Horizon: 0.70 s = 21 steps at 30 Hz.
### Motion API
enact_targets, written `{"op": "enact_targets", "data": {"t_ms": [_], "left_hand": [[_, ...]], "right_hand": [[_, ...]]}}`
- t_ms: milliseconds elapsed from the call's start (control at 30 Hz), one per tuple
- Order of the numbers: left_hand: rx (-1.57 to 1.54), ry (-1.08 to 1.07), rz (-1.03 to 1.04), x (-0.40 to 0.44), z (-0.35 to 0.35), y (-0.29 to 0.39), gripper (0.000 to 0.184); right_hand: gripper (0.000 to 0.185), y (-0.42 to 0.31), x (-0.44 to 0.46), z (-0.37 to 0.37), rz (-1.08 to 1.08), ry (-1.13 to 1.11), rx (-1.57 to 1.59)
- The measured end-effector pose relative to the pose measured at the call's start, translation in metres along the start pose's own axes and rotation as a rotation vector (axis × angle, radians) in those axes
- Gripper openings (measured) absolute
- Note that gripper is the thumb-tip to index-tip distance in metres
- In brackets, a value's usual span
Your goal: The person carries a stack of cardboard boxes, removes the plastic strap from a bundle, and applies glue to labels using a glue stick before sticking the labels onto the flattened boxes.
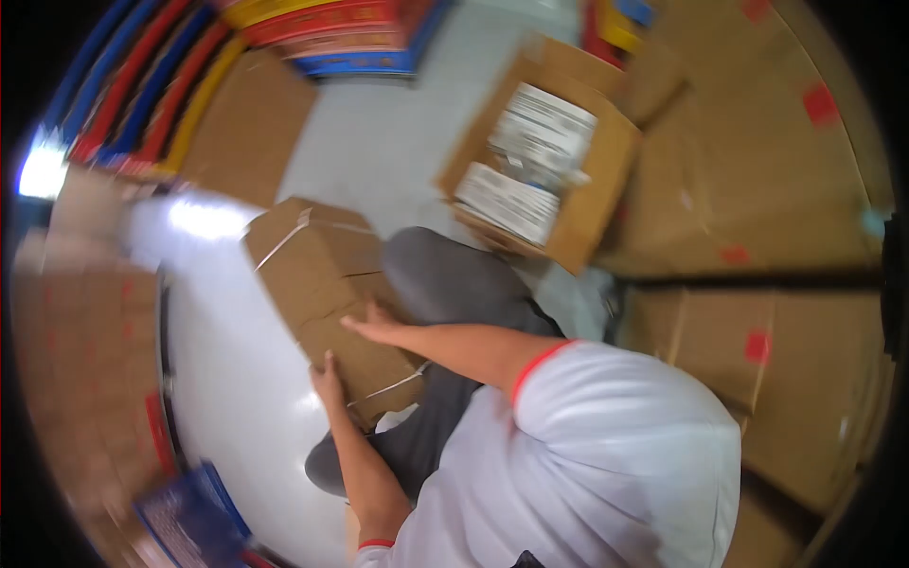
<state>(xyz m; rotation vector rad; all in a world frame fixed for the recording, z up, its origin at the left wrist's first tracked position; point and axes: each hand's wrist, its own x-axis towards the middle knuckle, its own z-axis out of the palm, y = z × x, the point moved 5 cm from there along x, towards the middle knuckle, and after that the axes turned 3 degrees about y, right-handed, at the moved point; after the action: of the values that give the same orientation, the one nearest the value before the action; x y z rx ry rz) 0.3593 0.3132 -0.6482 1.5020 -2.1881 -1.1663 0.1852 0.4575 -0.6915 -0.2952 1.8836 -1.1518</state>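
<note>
A brown cardboard box [327,284], tied with white string near both ends, lies tilted across my legs. My right hand [376,328] rests on its upper face, fingers stretched and apart. Along the box's lower left edge, my left hand [328,383] grips the side, one digit on top and the others partly hidden. Motion blur softens the fingers. Beyond my knee stands an open carton [592,189] with white printed packets [544,123] and clear plastic inside.
Large cartons with red labels [757,142] are stacked at the right. Colourful boxes [331,28] stand at the back, with brown cartons [90,369] at the left. A blue printed package [194,516] lies at lower left. Pale floor [227,331] shows between them.
</note>
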Motion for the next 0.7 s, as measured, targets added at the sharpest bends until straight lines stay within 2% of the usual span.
{"op": "enact_targets", "data": {"t_ms": [33, 133, 233, 367, 433, 467, 533, 567, 600, 633, 667, 700], "left_hand": [[-0.048, 0.013, -0.017, -0.007, -0.002, 0.005, 0.067], [-0.100, 0.067, -0.126, -0.021, -0.002, 0.006, 0.066], [-0.154, 0.142, -0.227, -0.030, 0.011, -0.032, 0.072], [-0.481, 0.249, -0.347, -0.071, 0.027, -0.040, 0.078], [-0.685, 0.275, -0.336, -0.093, 0.033, -0.028, 0.085], [-0.806, 0.274, -0.430, -0.106, 0.035, 0.001, 0.085], [-1.043, 0.187, -0.589, -0.117, 0.050, 0.044, 0.080], [-1.151, 0.107, -0.656, -0.115, 0.060, 0.053, 0.076], [-1.094, -0.016, -0.615, -0.097, 0.078, 0.037, 0.079], [-1.034, -0.061, -0.597, -0.094, 0.084, 0.027, 0.078], [-0.975, -0.105, -0.577, -0.090, 0.089, 0.018, 0.077], [-0.906, -0.066, -0.551, -0.081, 0.073, 0.030, 0.074]], "right_hand": [[0.128, 0.002, -0.001, -0.003, -0.008, -0.051, 0.077], [0.129, -0.003, 0.012, -0.009, -0.024, -0.014, -0.138], [0.129, -0.017, 0.024, -0.012, -0.109, -0.099, -0.235], [0.102, -0.041, 0.057, 0.012, -0.377, -0.260, -0.267], [0.095, -0.086, 0.066, 0.034, -0.400, -0.451, -0.487], [0.094, -0.102, 0.082, 0.054, -0.442, -0.562, -0.564], [0.092, -0.163, 0.068, 0.091, -0.695, -0.592, -0.740], [0.093, -0.168, 0.079, 0.112, -0.761, -0.621, -0.823], [0.095, -0.160, 0.086, 0.131, -0.817, -0.656, -0.897], [0.092, -0.158, 0.081, 0.131, -0.780, -0.612, -1.015], [0.089, -0.167, 0.075, 0.122, -0.761, -0.550, -1.139], [0.084, -0.168, 0.068, 0.106, -0.857, -0.410, -1.260]]}}
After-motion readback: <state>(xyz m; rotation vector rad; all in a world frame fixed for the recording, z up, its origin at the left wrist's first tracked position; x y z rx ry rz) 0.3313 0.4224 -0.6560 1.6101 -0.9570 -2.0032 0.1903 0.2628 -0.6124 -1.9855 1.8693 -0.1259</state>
